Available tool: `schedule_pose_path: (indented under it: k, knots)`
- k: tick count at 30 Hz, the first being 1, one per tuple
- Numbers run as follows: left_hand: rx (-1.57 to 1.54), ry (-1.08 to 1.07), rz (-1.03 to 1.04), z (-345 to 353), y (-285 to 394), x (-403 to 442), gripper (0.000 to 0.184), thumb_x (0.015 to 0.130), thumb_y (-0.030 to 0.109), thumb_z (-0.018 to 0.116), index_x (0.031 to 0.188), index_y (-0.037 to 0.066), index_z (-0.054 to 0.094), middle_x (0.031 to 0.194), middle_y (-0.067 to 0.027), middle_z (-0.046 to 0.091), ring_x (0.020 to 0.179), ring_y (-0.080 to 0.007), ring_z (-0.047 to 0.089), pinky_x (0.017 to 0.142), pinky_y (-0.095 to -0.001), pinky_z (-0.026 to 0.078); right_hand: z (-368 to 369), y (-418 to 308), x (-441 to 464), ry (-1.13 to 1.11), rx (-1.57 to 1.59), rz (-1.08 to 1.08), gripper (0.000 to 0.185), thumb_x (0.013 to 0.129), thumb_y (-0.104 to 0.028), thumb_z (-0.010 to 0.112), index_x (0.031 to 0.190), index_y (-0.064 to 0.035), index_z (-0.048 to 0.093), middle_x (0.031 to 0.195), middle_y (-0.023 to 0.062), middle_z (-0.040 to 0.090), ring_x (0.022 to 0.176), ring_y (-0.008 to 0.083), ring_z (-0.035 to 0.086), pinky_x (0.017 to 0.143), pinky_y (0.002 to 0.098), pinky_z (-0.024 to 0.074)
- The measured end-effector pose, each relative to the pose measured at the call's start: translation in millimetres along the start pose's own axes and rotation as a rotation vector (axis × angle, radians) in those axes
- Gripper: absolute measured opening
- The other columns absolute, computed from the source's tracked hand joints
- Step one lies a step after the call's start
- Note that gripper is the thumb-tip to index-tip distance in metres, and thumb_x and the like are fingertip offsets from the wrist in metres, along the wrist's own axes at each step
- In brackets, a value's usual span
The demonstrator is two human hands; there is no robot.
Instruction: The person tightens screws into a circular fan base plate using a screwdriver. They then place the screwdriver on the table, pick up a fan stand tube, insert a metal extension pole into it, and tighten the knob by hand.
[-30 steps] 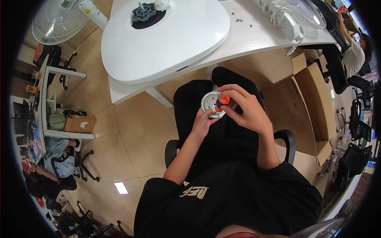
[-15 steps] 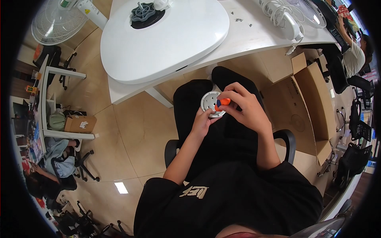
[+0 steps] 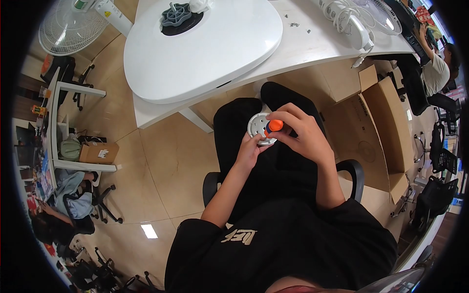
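Observation:
Above my lap, my left hand (image 3: 248, 152) grips a round white plastic piece (image 3: 255, 126) by its lower edge, the thumb lying over the rim. Several small holes show in its face. My right hand (image 3: 305, 134) closes its fingers around the orange and dark blue handle of a screwdriver (image 3: 276, 125). The handle stands over the right part of the round piece; its shaft and tip are hidden from view.
On the white table (image 3: 298, 46) lie a large white base (image 3: 210, 58) with a grey knob (image 3: 176, 15), small screws (image 3: 294, 24) and a coiled white cable (image 3: 342, 17). An open cardboard box (image 3: 361, 132) stands to the right. A standing fan (image 3: 73, 27) is at upper left. Other people sit at both sides.
The screwdriver's orange handle has tilted more upright toward me, and the fingers of my right hand have shifted around it. My left hand and the round piece stay nearly still.

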State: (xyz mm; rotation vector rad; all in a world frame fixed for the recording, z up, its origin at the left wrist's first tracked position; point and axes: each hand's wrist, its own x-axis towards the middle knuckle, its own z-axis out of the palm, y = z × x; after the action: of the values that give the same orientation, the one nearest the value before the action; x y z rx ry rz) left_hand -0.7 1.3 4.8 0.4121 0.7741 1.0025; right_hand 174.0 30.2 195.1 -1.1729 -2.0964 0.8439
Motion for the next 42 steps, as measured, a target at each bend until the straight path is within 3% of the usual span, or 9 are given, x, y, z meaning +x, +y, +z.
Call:
schedule_pose_path:
  k: [10, 13, 16, 24, 37, 42]
  knots:
    - [0.023, 0.044, -0.031, 4, 3, -1, 0.056, 0.098, 0.017, 0.060, 0.149, 0.010, 0.038, 0.140, -0.0135, 0.055, 0.127, -0.0275, 0.060, 0.105, -0.0491, 0.054, 1, 3, -3, 0.008, 0.098, -0.021, 0.044, 0.084, 0.005, 0.070, 0.126, -0.0059, 0.066, 0.128, 0.0092, 0.065, 0.084, 0.0198, 0.071, 0.074, 0.0302, 0.0592]
    - [0.022, 0.046, -0.029, 5, 3, 0, 0.055, 0.098, 0.016, 0.060, 0.148, 0.010, 0.039, 0.139, -0.0133, 0.055, 0.126, -0.0272, 0.061, 0.105, -0.0488, 0.054, -2, -2, -1, -0.005, 0.094, -0.027, 0.038, 0.086, -0.002, 0.071, 0.123, -0.0071, 0.065, 0.119, 0.0098, 0.066, 0.085, 0.0280, 0.073, 0.070, 0.0327, 0.0618]
    - [0.004, 0.032, -0.020, 2, 2, -1, 0.054, 0.097, 0.015, 0.060, 0.147, 0.010, 0.039, 0.139, -0.0132, 0.055, 0.125, -0.0270, 0.061, 0.104, -0.0484, 0.054, -3, -6, 0, -0.026, 0.063, 0.048, 0.039, 0.084, 0.003, 0.072, 0.121, -0.0071, 0.066, 0.119, 0.0074, 0.065, 0.083, 0.0194, 0.071, 0.072, 0.0301, 0.0592]
    - [0.007, 0.089, -0.058, 5, 4, 1, 0.059, 0.091, 0.006, 0.060, 0.146, 0.009, 0.040, 0.137, -0.0137, 0.057, 0.122, -0.0277, 0.063, 0.104, -0.0485, 0.055, 1, -1, 0, 0.026, 0.054, -0.007, 0.040, 0.084, 0.001, 0.072, 0.122, -0.0079, 0.065, 0.121, 0.0086, 0.064, 0.086, 0.0214, 0.071, 0.073, 0.0310, 0.0596]
    - [0.001, 0.069, -0.050, 6, 5, 0, 0.059, 0.091, 0.007, 0.059, 0.146, 0.009, 0.039, 0.135, -0.0132, 0.057, 0.122, -0.0273, 0.063, 0.104, -0.0484, 0.055, 2, 7, -2, -0.033, -0.121, -0.014, 0.037, 0.086, -0.005, 0.075, 0.122, -0.0090, 0.066, 0.120, 0.0067, 0.063, 0.083, 0.0218, 0.071, 0.071, 0.0312, 0.0597]
    - [0.001, 0.080, -0.052, 9, 8, -1, 0.061, 0.090, 0.008, 0.061, 0.147, 0.009, 0.038, 0.136, -0.0134, 0.057, 0.122, -0.0268, 0.063, 0.104, -0.0490, 0.054, 3, 2, 0, 0.054, -0.047, -0.075, 0.040, 0.085, -0.006, 0.073, 0.124, -0.0102, 0.065, 0.118, 0.0075, 0.065, 0.083, 0.0275, 0.071, 0.070, 0.0346, 0.0585]
